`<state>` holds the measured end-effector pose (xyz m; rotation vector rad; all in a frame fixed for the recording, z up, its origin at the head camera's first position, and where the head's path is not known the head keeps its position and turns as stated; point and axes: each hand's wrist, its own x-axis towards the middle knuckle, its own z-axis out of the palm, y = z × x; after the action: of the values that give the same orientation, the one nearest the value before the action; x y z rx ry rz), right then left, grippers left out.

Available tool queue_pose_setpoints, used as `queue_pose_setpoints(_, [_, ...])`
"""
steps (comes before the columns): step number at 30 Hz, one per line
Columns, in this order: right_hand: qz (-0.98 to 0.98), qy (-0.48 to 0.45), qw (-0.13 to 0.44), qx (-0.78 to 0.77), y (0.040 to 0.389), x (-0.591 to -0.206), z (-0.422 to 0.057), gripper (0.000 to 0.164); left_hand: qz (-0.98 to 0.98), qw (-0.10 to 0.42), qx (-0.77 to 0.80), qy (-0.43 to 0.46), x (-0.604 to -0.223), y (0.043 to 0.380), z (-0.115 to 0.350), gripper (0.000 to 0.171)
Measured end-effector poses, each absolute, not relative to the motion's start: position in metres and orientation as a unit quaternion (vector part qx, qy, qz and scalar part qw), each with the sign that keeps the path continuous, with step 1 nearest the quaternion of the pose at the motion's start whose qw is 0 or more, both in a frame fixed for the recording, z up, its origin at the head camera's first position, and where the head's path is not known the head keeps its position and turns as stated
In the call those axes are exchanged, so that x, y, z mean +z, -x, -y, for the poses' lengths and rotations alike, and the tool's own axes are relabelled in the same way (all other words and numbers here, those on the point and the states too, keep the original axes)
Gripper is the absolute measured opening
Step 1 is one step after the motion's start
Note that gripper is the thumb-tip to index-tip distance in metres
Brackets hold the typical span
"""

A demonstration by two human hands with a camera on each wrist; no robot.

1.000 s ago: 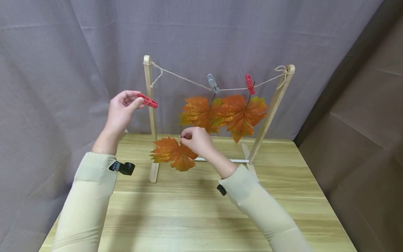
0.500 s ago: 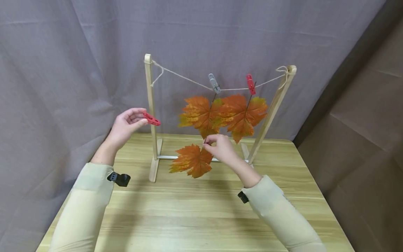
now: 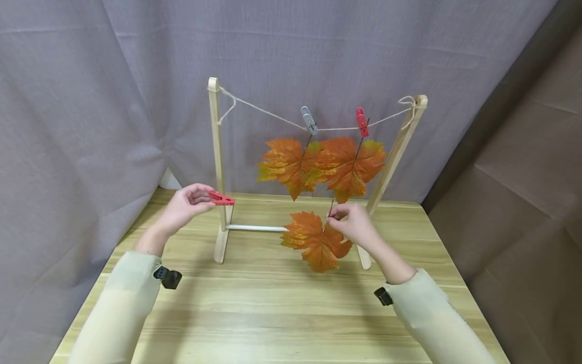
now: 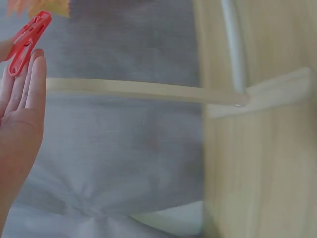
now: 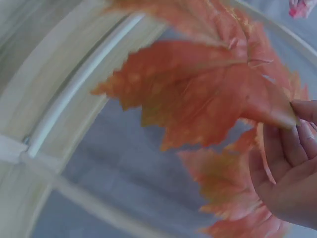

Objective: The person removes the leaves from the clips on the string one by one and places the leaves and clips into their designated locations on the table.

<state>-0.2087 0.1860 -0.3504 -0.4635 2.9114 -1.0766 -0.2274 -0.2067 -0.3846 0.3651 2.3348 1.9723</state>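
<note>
Between thumb and fingers my left hand [image 3: 184,210] pinches a red clothespin [image 3: 222,198], in front of the rack's left post; the left wrist view shows the same clothespin [image 4: 30,42] at upper left. My right hand [image 3: 356,227] pinches an orange maple leaf [image 3: 318,242] by its dark stem, low in front of the rack's right side. In the right wrist view that leaf [image 5: 198,91] fills the middle. Above it, two more maple leaves hang from the string [image 3: 263,109]: the left leaf [image 3: 291,164] under a grey clothespin [image 3: 309,120], the right leaf [image 3: 350,167] under a red one.
A wooden rack with a left post [image 3: 215,151] and a right post [image 3: 400,146] stands at the back of the wooden table [image 3: 263,313]. A white rod [image 3: 256,228] joins its feet. Grey curtain [image 3: 282,45] hangs behind.
My right hand has carried the maple leaf rightward and down, away from the left post. My left hand has lowered with the red clothespin. The hanging leaves stay in place.
</note>
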Motion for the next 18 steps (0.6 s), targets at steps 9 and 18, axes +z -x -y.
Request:
queue_pose_setpoints(9, [-0.911, 0.117, 0.069, -0.390, 0.215, -0.366, -0.239, 0.017, -0.775, 0.078, 0.618, -0.106, -0.422, 0.221, 0.218, 0.038])
queue_pose_setpoints(18, [-0.912, 0.096, 0.155, -0.367, 0.221, -0.393, -0.276, 0.020, -0.783, 0.114, 0.603, -0.104, -0.454, 0.210, 0.226, 0.037])
